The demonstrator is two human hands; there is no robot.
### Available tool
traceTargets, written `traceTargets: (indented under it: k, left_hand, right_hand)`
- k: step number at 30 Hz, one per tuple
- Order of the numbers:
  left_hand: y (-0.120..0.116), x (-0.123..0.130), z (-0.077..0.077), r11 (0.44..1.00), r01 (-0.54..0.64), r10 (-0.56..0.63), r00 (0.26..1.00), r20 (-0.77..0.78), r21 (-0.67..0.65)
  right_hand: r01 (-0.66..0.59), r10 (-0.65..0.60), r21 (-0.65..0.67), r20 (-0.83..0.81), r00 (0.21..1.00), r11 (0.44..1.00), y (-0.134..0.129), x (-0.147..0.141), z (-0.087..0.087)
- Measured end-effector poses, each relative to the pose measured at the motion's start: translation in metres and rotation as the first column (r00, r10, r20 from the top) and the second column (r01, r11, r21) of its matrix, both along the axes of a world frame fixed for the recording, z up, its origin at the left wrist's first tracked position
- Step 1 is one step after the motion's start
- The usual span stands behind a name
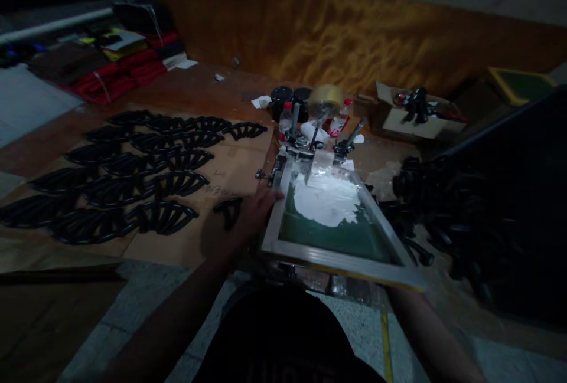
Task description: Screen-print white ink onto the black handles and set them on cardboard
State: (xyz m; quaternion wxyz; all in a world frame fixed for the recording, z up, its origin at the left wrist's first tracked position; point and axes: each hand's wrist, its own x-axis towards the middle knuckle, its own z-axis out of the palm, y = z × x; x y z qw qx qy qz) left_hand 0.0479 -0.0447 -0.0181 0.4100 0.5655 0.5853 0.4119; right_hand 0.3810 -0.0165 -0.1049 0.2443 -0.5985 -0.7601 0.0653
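A silk-screen frame [345, 257] with metal sides and green mesh [328, 235] is in front of me, tilted. White ink [325, 200] is spread over its upper part, under a pale squeegee-like blade [322, 164]. My left hand [260, 205] is closed at the frame's left rail, its fingertips on the edge. Close by on the cardboard lies a short black ribbed piece [228, 212]. My right hand reaches in beneath the frame's lower right corner; only the wrist and forearm [410, 306] show, and its fingers are hidden.
Rows of black curved, ribbed parts [163, 182] lie on cardboard [234, 164] at left. More black parts [438, 212] are heaped at right. Behind the clamps stand red-capped bottles [286, 120], dark jars [281, 100] and a tape roll [325, 97]. A cardboard box [416, 120] sits back right.
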Motion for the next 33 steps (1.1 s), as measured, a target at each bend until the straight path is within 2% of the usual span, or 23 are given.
traceTargets:
  k: [2, 4, 5, 7, 9, 10, 12, 13, 15, 17, 18, 19, 21, 23, 24, 26, 28, 30, 33]
  left_hand:
    - [-0.014, -0.003, -0.033, 0.992, 0.022, -0.025, 0.999, -0.022, -0.126]
    - [-0.02, -0.002, -0.065, 0.981, 0.02, -0.033, 0.998, -0.061, -0.192]
    - [-0.02, -0.001, -0.079, 0.98, 0.014, -0.034, 0.995, -0.098, -0.2]
    - [-0.018, 0.001, -0.101, 0.981, 0.009, -0.043, 0.984, -0.172, -0.191]
    - [-0.015, 0.002, -0.113, 0.982, 0.016, -0.055, 0.977, -0.207, -0.188]
    - [-0.014, 0.002, -0.117, 0.981, 0.022, -0.064, 0.975, -0.215, -0.194]
    - [-0.013, 0.001, -0.121, 0.977, 0.026, -0.074, 0.972, -0.222, -0.21]
    - [-0.013, 0.001, -0.122, 0.976, 0.027, -0.076, 0.972, -0.222, -0.216]
    - [-0.014, 0.001, -0.124, 0.975, 0.028, -0.076, 0.973, -0.217, -0.22]
    - [-0.014, 0.001, -0.124, 0.974, 0.024, -0.074, 0.974, -0.216, -0.224]
    - [-0.014, 0.001, -0.124, 0.973, 0.02, -0.071, 0.974, -0.215, -0.228]
    - [-0.014, 0.002, -0.123, 0.973, 0.018, -0.067, 0.976, -0.209, -0.23]
    - [-0.014, 0.002, -0.119, 0.976, 0.022, -0.063, 0.981, -0.184, -0.215]
    - [-0.015, 0.002, -0.115, 0.98, 0.024, -0.056, 0.986, -0.154, -0.2]
    - [-0.015, 0.003, -0.113, 0.98, 0.023, -0.052, 0.988, -0.145, -0.198]
    - [-0.016, 0.003, -0.11, 0.98, 0.009, -0.038, 0.99, -0.139, -0.201]
    - [-0.017, 0.004, -0.107, 0.98, -0.004, -0.023, 0.991, -0.132, -0.201]
    - [-0.017, 0.003, -0.104, 0.98, -0.004, -0.019, 0.994, -0.111, -0.201]
    - [-0.015, -0.001, -0.089, 0.976, 0.023, -0.042, 0.996, -0.083, -0.217]
  right_hand:
    - [0.153, -0.148, 0.089, -0.051, 0.988, 0.984, 0.017, 0.015, 0.01]
    - [0.212, -0.204, 0.158, -0.065, 0.977, 0.965, 0.036, 0.004, 0.023]
    - [0.18, -0.174, 0.183, -0.049, 0.983, 0.966, 0.045, -0.01, 0.03]
    - [0.028, -0.037, 0.161, 0.051, 0.998, 0.987, 0.058, -0.047, 0.044]
    - [-0.1, 0.099, -0.005, 0.189, 0.977, 0.995, 0.059, -0.082, 0.055]
    - [-0.121, 0.146, -0.112, 0.248, 0.958, 0.986, 0.055, -0.095, 0.057]
    - [-0.14, 0.232, -0.279, 0.332, 0.914, 0.95, 0.038, -0.106, 0.057]
    - [-0.179, 0.292, -0.322, 0.35, 0.89, 0.93, 0.026, -0.106, 0.055]
    - [-0.339, 0.451, -0.342, 0.335, 0.827, 0.876, 0.005, -0.098, 0.052]
    - [-0.521, 0.614, -0.345, 0.267, 0.743, 0.781, -0.007, -0.088, 0.053]
    - [-0.57, 0.66, -0.354, 0.231, 0.715, 0.741, -0.009, -0.085, 0.054]
    - [-0.585, 0.675, -0.363, 0.208, 0.708, 0.726, -0.009, -0.084, 0.055]
    - [-0.547, 0.629, -0.34, 0.213, 0.748, 0.765, -0.006, -0.084, 0.055]
    - [-0.501, 0.555, -0.249, 0.26, 0.79, 0.829, -0.008, -0.086, 0.046]
    - [-0.505, 0.54, -0.192, 0.28, 0.794, 0.842, -0.012, -0.085, 0.04]
    - [-0.552, 0.558, -0.11, 0.282, 0.78, 0.827, -0.025, -0.082, 0.026]
    - [-0.599, 0.602, -0.095, 0.241, 0.761, 0.795, -0.033, -0.079, 0.018]
    - [-0.575, 0.585, -0.111, 0.192, 0.788, 0.811, -0.027, -0.082, 0.023]
    - [-0.404, 0.419, -0.123, 0.153, 0.895, 0.907, 0.012, -0.09, 0.05]
